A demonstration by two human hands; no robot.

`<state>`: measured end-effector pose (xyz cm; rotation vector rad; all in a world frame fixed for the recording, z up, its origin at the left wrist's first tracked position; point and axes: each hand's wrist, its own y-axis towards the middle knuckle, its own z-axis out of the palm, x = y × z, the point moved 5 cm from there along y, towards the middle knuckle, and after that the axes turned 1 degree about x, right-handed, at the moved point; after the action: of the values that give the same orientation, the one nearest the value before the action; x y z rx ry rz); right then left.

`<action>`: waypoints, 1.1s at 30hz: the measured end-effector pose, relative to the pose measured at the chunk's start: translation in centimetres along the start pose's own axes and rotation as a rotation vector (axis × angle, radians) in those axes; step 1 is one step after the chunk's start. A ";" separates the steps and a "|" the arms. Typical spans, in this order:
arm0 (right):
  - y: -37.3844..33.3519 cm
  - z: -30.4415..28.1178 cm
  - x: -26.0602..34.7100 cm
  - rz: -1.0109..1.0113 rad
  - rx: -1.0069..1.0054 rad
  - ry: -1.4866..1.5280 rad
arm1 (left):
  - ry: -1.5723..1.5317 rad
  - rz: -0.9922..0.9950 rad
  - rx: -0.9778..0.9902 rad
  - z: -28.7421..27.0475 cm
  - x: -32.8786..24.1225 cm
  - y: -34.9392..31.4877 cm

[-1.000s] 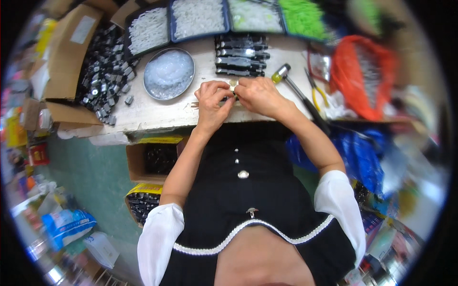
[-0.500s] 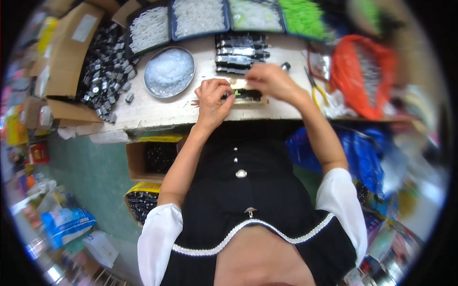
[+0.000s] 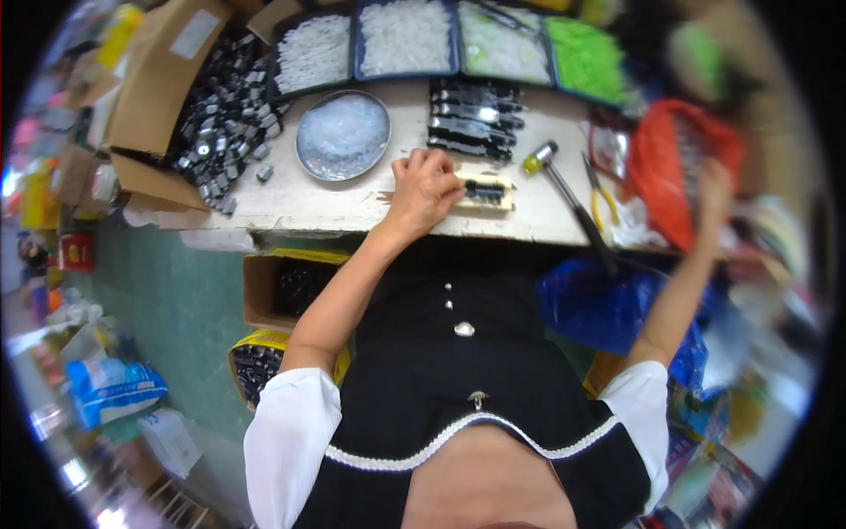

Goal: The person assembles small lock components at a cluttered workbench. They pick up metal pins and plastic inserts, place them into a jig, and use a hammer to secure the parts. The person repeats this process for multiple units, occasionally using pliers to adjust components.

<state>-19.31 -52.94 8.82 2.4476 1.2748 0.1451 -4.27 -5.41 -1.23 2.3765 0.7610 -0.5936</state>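
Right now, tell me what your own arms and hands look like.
The left sleeve and right sleeve are white and loose, ending near the elbows. Below them the left forearm and right forearm are bare, with no watch visible. The left hand is ungloved; the right hand looks ungloved too, though blurred.

Printing is seen on packages, but none of it can be read.
A white label (image 3: 193, 35) is borne by the cardboard box (image 3: 163, 88) at the upper left, too small to be made out. The blue-and-white bag (image 3: 104, 381) at the lower left is printed, as is the white carton (image 3: 170, 441) near it; both are too blurred to be deciphered.
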 end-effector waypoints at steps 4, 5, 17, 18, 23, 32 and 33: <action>0.4 4.8 -2.8 -0.028 0.158 0.069 | 0.012 0.034 -0.026 -0.7 -0.2 -0.5; 0.6 5.8 -2.7 -0.049 0.160 0.122 | 0.016 0.040 -0.030 -0.9 -0.2 -0.6; 1.5 6.2 -0.3 0.039 0.205 0.033 | 0.567 -0.357 -0.272 -13.5 15.2 7.2; 1.5 6.1 -0.1 0.070 0.218 0.029 | 0.582 -0.371 -0.215 -13.6 16.4 7.8; 1.4 6.7 -0.9 0.078 0.176 -0.028 | 0.566 -0.350 -0.129 -12.6 19.9 9.8; -1.1 4.1 -2.0 0.045 0.427 0.308 | -0.719 -0.535 -0.535 -16.0 19.6 7.9; -1.2 3.6 -0.9 0.045 0.418 0.253 | -0.765 -0.530 -0.553 -16.1 19.2 7.3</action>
<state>-19.78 -54.04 5.08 2.8875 1.4803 0.2263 18.30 7.07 2.78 1.2774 1.0115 -1.2209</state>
